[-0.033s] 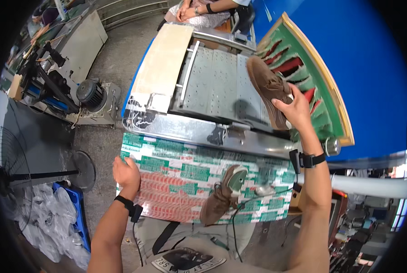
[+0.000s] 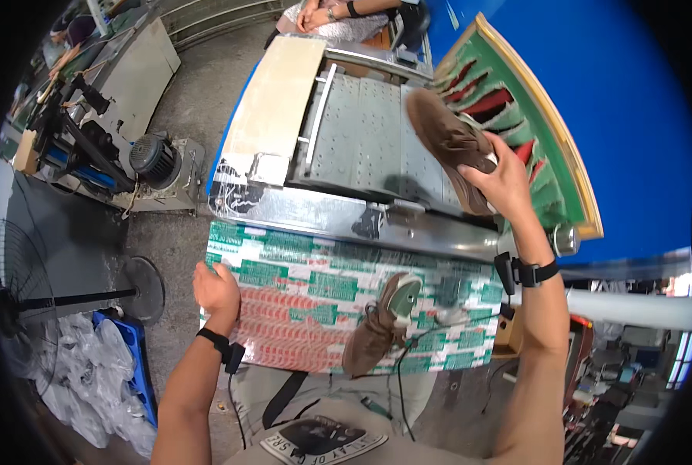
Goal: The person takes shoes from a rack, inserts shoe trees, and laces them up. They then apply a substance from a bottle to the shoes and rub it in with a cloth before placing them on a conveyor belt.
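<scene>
1. Your right hand grips the brown shoe near its heel end; the fingers close firmly around it, with the thumb along the side nearest you.
2. Your left hand is half curled and holds nothing visible, beside the left edge of the bench; you cannot tell whether it touches.
3. The held shoe is above the grey slatted conveyor, just beside the green flap panel. Its toe points away from you and to the left; its long axis runs slantwise from there down to the heel at your right.
4. The second brown shoe lies on the bench, toe towards you and slightly left.
5. Compared with the earlier frame, the held shoe's toe sits slightly farther left over the conveyor; your grip, left hand and second shoe look much the same.
</scene>
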Tool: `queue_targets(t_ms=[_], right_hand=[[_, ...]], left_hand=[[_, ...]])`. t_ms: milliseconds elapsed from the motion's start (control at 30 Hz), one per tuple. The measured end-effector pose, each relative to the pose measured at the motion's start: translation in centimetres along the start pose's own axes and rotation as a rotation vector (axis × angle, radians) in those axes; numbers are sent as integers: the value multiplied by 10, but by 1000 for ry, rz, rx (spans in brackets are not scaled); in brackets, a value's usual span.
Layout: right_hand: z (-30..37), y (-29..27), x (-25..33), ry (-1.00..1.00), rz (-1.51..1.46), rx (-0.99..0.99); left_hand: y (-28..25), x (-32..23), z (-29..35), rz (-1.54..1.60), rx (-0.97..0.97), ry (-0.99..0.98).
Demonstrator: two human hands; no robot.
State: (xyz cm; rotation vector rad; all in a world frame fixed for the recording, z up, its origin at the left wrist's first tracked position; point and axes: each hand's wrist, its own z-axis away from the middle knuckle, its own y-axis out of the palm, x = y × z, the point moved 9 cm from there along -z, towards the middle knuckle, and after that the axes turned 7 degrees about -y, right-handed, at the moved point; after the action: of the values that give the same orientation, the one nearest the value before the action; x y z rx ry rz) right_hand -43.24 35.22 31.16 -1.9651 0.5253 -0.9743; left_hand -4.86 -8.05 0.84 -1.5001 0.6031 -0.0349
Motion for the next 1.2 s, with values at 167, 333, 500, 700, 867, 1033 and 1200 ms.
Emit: queue_targets(t_ms=[167,333,500,700,867,1033,1200], right_hand=[[57,31,171,-673,-77,329],[178,138,231,-968,-65,563],[271,198,197,-843,6,357],[356,116,108,235,-149,-207],[395,176,70,553,-185,-207],[363,164,52,541,-294,-152],[341,159,1,462,-411,-189]], left_hand=[[1,1,-2,25,2,-27],[8,3,-5,-13,6,-40],[5,-1,-1,30,82,-62],[-3,4,-5,72,97,-52],[-2,5,3,109,176,-62],[4,6,17,391,288,160],[-20,-30,147,825,655,306]])
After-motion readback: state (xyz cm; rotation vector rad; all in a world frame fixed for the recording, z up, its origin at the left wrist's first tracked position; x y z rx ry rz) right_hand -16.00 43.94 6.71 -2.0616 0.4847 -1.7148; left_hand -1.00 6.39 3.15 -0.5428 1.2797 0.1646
